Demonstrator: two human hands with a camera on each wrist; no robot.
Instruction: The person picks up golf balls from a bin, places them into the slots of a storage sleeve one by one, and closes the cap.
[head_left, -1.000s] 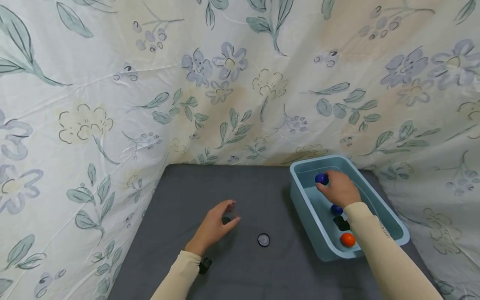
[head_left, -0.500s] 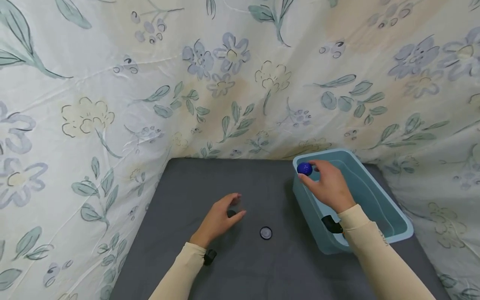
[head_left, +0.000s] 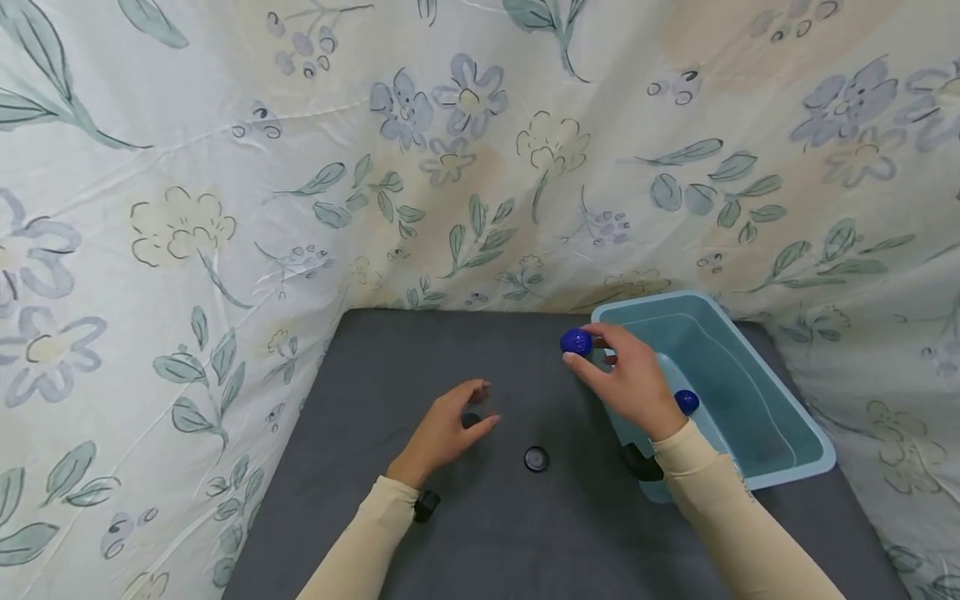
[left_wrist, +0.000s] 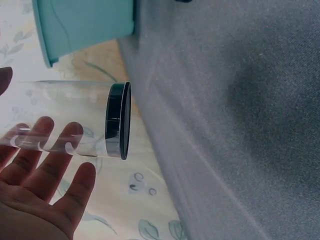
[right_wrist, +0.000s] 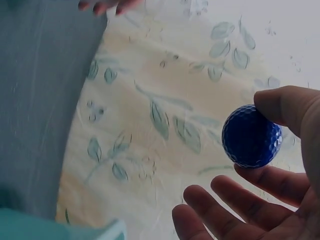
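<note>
My right hand (head_left: 630, 379) pinches a blue golf ball (head_left: 576, 342) between thumb and index finger, just left of the bin's rim. The dimpled golf ball (right_wrist: 251, 136) shows large in the right wrist view, the other fingers spread below it. My left hand (head_left: 442, 437) holds a clear cylindrical jar (left_wrist: 85, 107) with a black end, fingers on one side and thumb on the other. From the head view only the jar's dark end (head_left: 470, 421) stands out. A round black lid (head_left: 536, 458) lies on the table between the hands.
The light blue bin (head_left: 787, 417) stands at the right of the grey cloth-covered table (head_left: 420, 350), with another blue ball (head_left: 686, 402) inside. My right forearm hides part of the bin. A floral curtain (head_left: 450, 208) hangs behind and at both sides.
My right hand has lifted the blue golf ball from inside the bin and carried it left past the rim. The orange ball in the bin is now hidden. The left hand keeps its hold.
</note>
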